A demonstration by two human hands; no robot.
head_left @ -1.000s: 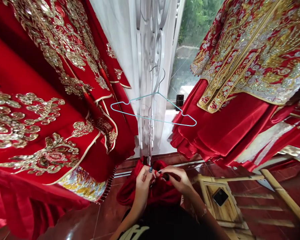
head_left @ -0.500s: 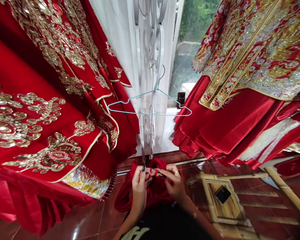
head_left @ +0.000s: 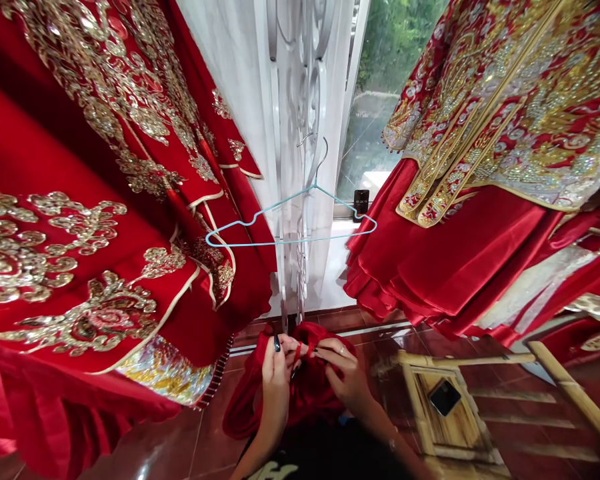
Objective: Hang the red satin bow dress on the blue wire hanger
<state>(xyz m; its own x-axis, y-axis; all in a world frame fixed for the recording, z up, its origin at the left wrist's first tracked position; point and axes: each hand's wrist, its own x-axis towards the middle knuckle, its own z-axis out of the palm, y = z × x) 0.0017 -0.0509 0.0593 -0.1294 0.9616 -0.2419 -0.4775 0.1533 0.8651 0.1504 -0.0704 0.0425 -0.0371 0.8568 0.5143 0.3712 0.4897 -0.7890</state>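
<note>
Below a blue hanger [head_left: 295,241], a left hand [head_left: 276,370] and a right hand [head_left: 349,377] hold a thin red strip [head_left: 298,349].
Both hands are closed at the fingertips, pinching the strip between them, over a bunch of soft red cloth [head_left: 314,393] near the person's black shirt [head_left: 330,453]. One phone [head_left: 445,397] lies on a wooden chair [head_left: 470,359]. Red dresses [head_left: 450,253] hang on both sides.

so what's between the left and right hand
In the head view, bunched red cloth and a narrow red strip show between the left hand and the right hand.
</note>
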